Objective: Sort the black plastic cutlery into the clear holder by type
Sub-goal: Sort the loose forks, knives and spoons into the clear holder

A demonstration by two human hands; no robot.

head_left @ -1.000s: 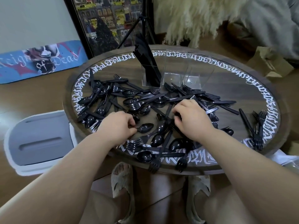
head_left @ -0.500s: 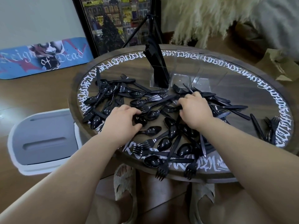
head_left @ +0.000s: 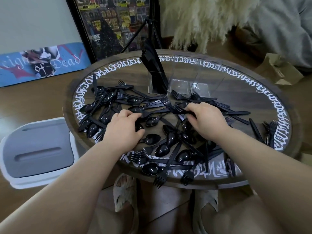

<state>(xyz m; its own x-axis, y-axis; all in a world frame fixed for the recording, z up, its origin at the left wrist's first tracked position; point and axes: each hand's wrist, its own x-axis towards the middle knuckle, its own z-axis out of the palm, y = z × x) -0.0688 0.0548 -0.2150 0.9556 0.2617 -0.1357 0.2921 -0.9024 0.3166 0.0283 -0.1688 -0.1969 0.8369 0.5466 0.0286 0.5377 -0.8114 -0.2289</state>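
Head view. Round dark wooden worktop (head_left: 263,97) with white lettering around its rim. Black cutlery (head_left: 168,142) lies in a loose tangled pile across the left and middle of the worktop: spoons, forks and knives mixed, overlapping in all directions. A few forks overhang the near edge. A small separate group of forks (head_left: 270,130) and one knife lie well apart near the right rim.

Clear holder (head_left: 184,76) stands upright at the far middle of the worktop, just behind the pile. Three compartments side by side. Left compartment holds a bundle of knives (head_left: 154,68), standing and leaning left. Middle and right compartments show only clear walls and floor.

Left hand (head_left: 125,129): palm down on the pile, fingers curled, tips touching the cutlery at a spoon (head_left: 135,109). Cannot tell whether it actually grips a piece.

Right hand (head_left: 206,120): palm down, fingers curled round the handle of a fork (head_left: 177,109); fork tines point left, toward the left hand. The two hands are near one another, not touching.

Surroundings: grey-lidded white bin (head_left: 37,152) on the floor left of the worktop; blue skateboard deck (head_left: 40,63) against the wall; framed picture (head_left: 109,22) and black tripod (head_left: 152,24) behind; pale fluffy throw (head_left: 202,19) at back; paper bag (head_left: 280,70) at right. Slippered feet (head_left: 125,193) under the near edge.
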